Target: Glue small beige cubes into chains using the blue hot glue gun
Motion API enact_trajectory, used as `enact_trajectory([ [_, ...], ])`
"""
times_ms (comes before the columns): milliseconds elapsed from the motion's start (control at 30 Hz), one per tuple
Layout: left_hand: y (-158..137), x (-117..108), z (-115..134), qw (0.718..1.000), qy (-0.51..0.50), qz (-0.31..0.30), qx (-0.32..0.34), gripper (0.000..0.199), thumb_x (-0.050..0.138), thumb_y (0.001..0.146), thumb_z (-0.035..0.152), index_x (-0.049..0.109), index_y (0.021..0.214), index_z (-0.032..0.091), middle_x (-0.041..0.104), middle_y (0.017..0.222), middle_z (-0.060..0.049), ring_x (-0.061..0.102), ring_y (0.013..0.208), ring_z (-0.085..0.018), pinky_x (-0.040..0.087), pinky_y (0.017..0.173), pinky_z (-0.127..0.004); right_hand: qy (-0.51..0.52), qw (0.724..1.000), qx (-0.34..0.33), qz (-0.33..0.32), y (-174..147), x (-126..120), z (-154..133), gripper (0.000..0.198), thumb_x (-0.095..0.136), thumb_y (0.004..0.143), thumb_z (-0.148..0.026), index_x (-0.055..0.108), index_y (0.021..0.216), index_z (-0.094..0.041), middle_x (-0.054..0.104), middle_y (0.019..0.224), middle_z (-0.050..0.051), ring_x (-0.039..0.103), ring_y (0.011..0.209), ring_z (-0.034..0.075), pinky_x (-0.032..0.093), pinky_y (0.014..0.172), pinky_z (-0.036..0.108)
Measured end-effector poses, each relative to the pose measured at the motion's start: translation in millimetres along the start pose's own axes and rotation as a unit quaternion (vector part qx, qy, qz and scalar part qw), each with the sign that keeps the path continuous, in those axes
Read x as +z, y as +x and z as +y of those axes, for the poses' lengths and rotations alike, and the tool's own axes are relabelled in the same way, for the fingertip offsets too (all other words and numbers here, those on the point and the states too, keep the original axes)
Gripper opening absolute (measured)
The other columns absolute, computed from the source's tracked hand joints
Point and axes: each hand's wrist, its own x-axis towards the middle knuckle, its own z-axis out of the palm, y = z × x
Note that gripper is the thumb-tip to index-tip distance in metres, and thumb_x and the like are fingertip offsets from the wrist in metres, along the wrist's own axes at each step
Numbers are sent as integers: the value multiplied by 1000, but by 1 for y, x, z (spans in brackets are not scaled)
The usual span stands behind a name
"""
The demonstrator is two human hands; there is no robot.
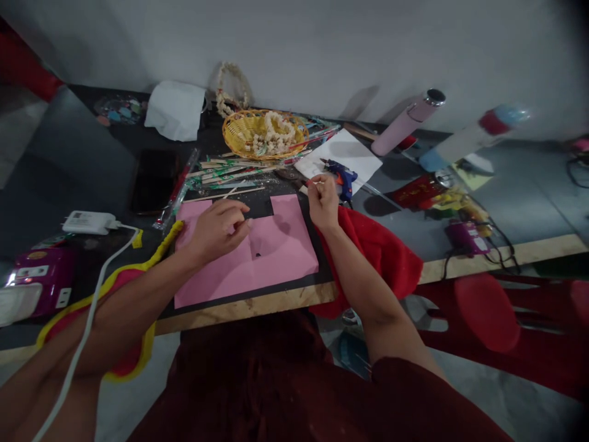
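Over the left part of a pink paper sheet (285,252), my left hand (218,230) hovers or rests with fingers loosely bent and thumb apart, holding nothing that I can see. A thin white stick lies just beyond its knuckles. The sheet has a notch cut in its far edge and a small dark spot near its middle. Beyond the sheet's far right corner, my right hand (324,201) has its fingers curled in a pinch. Something small and red shows at its fingertips, too small to name. Close behind it lies a blue glue gun (341,175) on white paper (354,153).
Bundled sticks (230,172) and a yellow basket (237,138) stand at the back. A phone (155,181) and charger (89,222) lie left. Red cloth (377,252) hangs over the front edge. A pink flask (409,123), bottle (473,138) and red can (421,189) are right.
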Motion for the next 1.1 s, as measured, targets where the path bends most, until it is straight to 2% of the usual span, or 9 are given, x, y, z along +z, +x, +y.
enact_trajectory([
  [133,-2,1,3,995,63,-12,71,23,52,91,37,65,98,19,58,135,-12,48,131,-26,38,110,-45,-4,998,-64,-20,0,1,2,39,27,100,-35,42,130,-16,61,109,15,60,101,22,48,92,42],
  [200,-3,5,4,988,113,-25,98,45,56,89,47,59,125,20,41,152,-14,28,145,-32,23,117,-54,-6,992,-120,-31,0,2,2,45,31,99,-37,37,138,-16,55,128,18,52,120,25,44,101,46],
  [300,-5,12,5,980,155,-23,122,62,55,87,56,49,138,22,32,157,-16,21,147,-35,11,118,-60,-25,982,-185,-40,1,-1,-6,52,43,94,-43,40,140,-20,46,142,16,40,135,28,34,111,51],
  [433,-8,14,6,975,176,0,135,61,59,87,50,45,142,26,30,157,-16,20,148,-35,10,118,-62,8,978,-205,-49,-3,-7,-43,40,49,94,-46,57,123,-21,60,127,13,51,124,26,36,107,48],
  [633,-12,14,8,973,169,6,156,47,62,87,43,56,129,23,28,158,-15,18,148,-34,7,118,-63,98,955,-167,-224,-17,8,-106,31,60,88,-50,65,80,-20,68,81,2,61,80,16,45,79,31],
  [700,-13,15,8,974,165,4,153,45,60,88,43,57,129,24,28,159,-15,19,148,-34,9,118,-63,129,959,-145,-207,-16,13,-112,35,54,92,-48,61,73,-20,63,73,0,58,72,14,44,71,28],
  [933,-13,13,10,974,180,-12,136,53,68,83,39,57,132,23,29,157,-17,22,147,-37,11,117,-65,245,970,-10,-2,2,10,-85,34,52,91,-53,60,82,-21,61,70,-1,56,61,12,45,63,27],
  [1033,-12,12,10,974,176,-21,142,54,71,80,34,58,131,25,32,157,-15,23,146,-37,12,117,-64,277,961,6,-13,-1,14,-77,33,51,92,-51,63,89,-21,66,82,1,60,66,12,47,65,27],
  [1100,-12,12,9,975,168,-23,145,54,71,79,31,58,131,26,36,155,-12,25,146,-36,12,118,-64,280,956,-18,-83,-7,20,-76,31,55,90,-50,65,96,-22,69,95,3,63,77,13,50,70,27],
])
